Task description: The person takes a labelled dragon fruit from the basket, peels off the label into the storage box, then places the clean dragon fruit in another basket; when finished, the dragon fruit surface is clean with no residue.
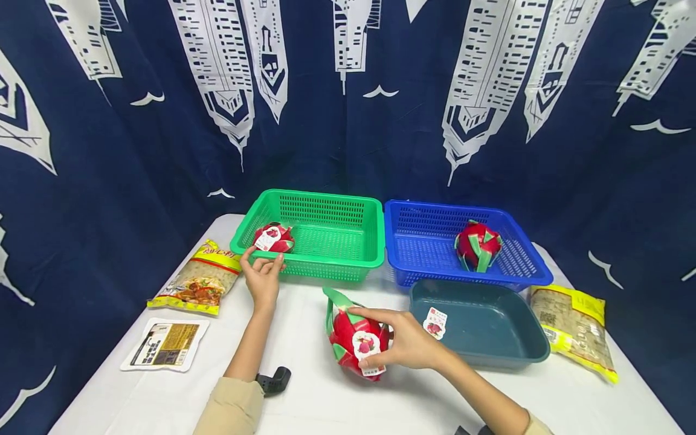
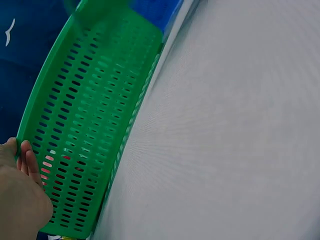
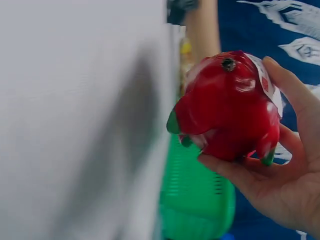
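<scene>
My right hand (image 1: 405,339) grips a red dragon fruit (image 1: 348,329) with green scales and a white label, held over the white table. In the right wrist view the thumb and fingers span the dragon fruit (image 3: 230,107), apart from the tabletop. My left hand (image 1: 263,275) holds the front left rim of the green basket (image 1: 337,264), its fingers bent over the edge. The left wrist view shows those fingers on the rim of the basket (image 2: 85,115). A second dragon fruit (image 1: 280,241), also labelled, lies in the basket's left end, just behind the left hand.
A blue basket (image 1: 402,272) with another dragon fruit (image 1: 478,244) stands at the right. A dark teal tub (image 1: 484,320) with a loose label (image 1: 435,323) sits before it. Yellow food bags (image 1: 198,281) flank both sides. A flat white pack (image 1: 165,344) lies at left.
</scene>
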`<action>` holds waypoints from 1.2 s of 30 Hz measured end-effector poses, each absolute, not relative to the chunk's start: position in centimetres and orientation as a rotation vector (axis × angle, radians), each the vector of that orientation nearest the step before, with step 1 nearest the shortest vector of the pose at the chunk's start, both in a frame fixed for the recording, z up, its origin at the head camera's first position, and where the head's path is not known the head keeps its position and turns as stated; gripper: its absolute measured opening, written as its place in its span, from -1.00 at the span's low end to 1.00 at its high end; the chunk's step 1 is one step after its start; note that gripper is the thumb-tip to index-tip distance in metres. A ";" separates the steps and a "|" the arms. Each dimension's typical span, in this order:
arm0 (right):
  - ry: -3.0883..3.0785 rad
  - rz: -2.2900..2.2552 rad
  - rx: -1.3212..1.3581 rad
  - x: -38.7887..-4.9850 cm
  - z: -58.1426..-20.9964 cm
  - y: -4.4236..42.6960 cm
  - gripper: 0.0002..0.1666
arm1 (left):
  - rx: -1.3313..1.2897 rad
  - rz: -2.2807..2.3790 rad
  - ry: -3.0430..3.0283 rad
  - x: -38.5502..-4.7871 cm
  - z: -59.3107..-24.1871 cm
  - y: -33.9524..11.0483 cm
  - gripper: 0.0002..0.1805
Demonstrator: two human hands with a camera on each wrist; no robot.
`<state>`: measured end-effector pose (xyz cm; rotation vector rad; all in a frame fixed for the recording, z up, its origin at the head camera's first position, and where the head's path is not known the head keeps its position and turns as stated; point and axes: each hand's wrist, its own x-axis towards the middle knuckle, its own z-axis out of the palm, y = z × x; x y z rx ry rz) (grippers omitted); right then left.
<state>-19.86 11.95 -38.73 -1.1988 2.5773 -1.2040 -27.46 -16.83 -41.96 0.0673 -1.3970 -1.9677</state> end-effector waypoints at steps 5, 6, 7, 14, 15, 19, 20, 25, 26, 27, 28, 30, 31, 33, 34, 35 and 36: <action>2.552 -1.108 -1.221 -21.2 -39.9 11.3 -0.06 | 0.057 -1.971 -1.380 -28.3 -42.9 -17.2 -0.27; 2.547 -1.103 -1.222 -21.5 -39.9 11.1 -0.03 | 0.056 -1.978 -1.373 -28.5 -43.2 -17.3 -0.26; 2.552 -1.097 -1.217 -21.8 -39.9 11.0 0.01 | 0.057 -1.984 -1.368 -28.8 -43.4 -17.4 -0.25; 2.645 -1.109 -1.149 -23.4 -40.7 10.8 0.14 | 0.069 -1.958 -1.370 -29.4 -44.0 -17.4 -0.24; 2.674 -1.095 -1.138 -23.4 -41.0 10.9 0.09 | 0.069 -1.951 -1.372 -29.4 -44.0 -17.3 -0.24; 2.717 -1.127 -1.072 -23.3 -42.1 11.1 -0.10 | 0.073 -1.951 -1.362 -29.4 -44.1 -17.3 -0.26; 2.686 -1.182 -1.055 -23.3 -42.4 11.1 -0.11 | 0.074 -1.957 -1.359 -29.3 -44.1 -17.3 -0.26; 2.449 -1.515 -0.986 -23.4 -43.1 11.2 -0.14 | 0.183 -1.856 -1.500 -28.9 -43.8 -17.2 -0.28; 2.415 -1.555 -0.984 -23.4 -43.2 11.2 -0.15 | 0.227 -1.791 -1.538 -28.7 -43.6 -17.1 -0.30; 2.392 -1.585 -0.980 -23.5 -43.3 11.1 -0.15 | 0.265 -1.725 -1.563 -28.5 -43.3 -17.0 -0.32; 2.382 -1.602 -0.982 -23.5 -43.4 11.1 -0.16 | 0.292 -1.664 -1.579 -28.3 -42.9 -17.0 -0.35; 2.361 -1.630 -0.991 -23.6 -43.6 10.9 -0.18 | 0.266 -1.595 -1.592 -27.7 -41.7 -16.7 -0.45; 2.351 -1.642 -0.995 -23.6 -43.7 10.8 -0.18 | 0.198 -1.589 -1.605 -27.4 -41.1 -16.6 -0.50; 2.331 -1.657 -1.021 -23.4 -43.5 10.5 -0.21 | -0.049 -1.633 -1.704 -26.7 -39.8 -16.5 -0.59; 2.312 -1.665 -1.036 -23.2 -43.3 10.3 -0.22 | -0.195 -1.659 -1.806 -26.4 -39.3 -16.4 -0.60; 2.301 -1.665 -1.050 -23.0 -43.1 10.1 -0.23 | -0.352 -1.682 -1.927 -26.1 -38.9 -16.4 -0.58; 2.289 -1.663 -1.061 -22.8 -42.8 10.0 -0.24 | -0.501 -1.672 -2.075 -25.8 -38.6 -16.3 -0.52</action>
